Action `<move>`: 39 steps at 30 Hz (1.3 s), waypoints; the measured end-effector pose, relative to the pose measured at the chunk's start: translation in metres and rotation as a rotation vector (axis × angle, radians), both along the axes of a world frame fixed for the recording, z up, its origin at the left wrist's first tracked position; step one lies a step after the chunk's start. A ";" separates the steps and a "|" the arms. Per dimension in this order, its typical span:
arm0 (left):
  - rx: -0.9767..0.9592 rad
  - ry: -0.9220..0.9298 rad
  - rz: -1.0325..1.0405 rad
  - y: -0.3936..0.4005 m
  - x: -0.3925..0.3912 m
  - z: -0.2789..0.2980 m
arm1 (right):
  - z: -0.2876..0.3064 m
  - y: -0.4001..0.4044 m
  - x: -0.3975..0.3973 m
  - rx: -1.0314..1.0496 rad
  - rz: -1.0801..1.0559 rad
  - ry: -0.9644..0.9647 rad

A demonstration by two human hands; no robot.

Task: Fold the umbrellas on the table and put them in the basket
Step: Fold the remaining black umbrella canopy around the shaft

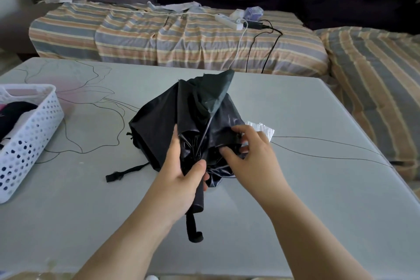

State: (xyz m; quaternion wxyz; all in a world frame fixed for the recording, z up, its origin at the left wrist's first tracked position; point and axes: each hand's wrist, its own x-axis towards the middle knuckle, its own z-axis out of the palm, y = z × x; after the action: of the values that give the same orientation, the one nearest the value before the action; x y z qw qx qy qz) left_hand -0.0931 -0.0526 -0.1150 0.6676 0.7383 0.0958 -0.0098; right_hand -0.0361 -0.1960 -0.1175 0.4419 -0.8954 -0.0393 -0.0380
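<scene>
one black umbrella, two hands, one basket

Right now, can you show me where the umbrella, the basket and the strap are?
umbrella (159, 118), head view, on its black cloth left of the hands.
basket (34, 141), head view, on its white holed side wall.
strap (127, 171), head view, middle of the loose black band.

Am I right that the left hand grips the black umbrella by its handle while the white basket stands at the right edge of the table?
Not quite: in the head view the basket stands at the table's left edge. The left hand does grip the umbrella by its handle.
</scene>
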 end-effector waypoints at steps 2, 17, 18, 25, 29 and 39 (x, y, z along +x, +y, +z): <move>0.077 0.004 -0.016 0.000 -0.003 0.002 | -0.001 0.002 0.003 -0.077 -0.036 -0.062; 0.050 -0.104 0.030 0.007 0.003 0.001 | 0.011 -0.019 0.014 0.131 -0.364 -0.149; 0.095 -0.114 0.009 0.008 0.002 0.002 | 0.011 -0.018 0.014 0.109 -0.331 -0.065; -0.072 -0.071 0.111 0.013 0.004 0.003 | 0.028 -0.007 0.003 0.129 -0.192 -0.388; -0.162 -0.121 0.131 0.009 0.006 0.004 | 0.030 -0.010 0.001 0.281 -0.276 -0.214; -0.157 -0.083 0.146 0.007 0.005 0.005 | 0.028 -0.008 -0.002 1.050 -0.282 0.153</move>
State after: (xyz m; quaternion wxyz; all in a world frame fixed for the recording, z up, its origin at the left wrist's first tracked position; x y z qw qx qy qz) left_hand -0.0883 -0.0453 -0.1101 0.7257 0.6745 0.1206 0.0618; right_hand -0.0377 -0.2036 -0.0894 0.8215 -0.5514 0.1377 -0.0462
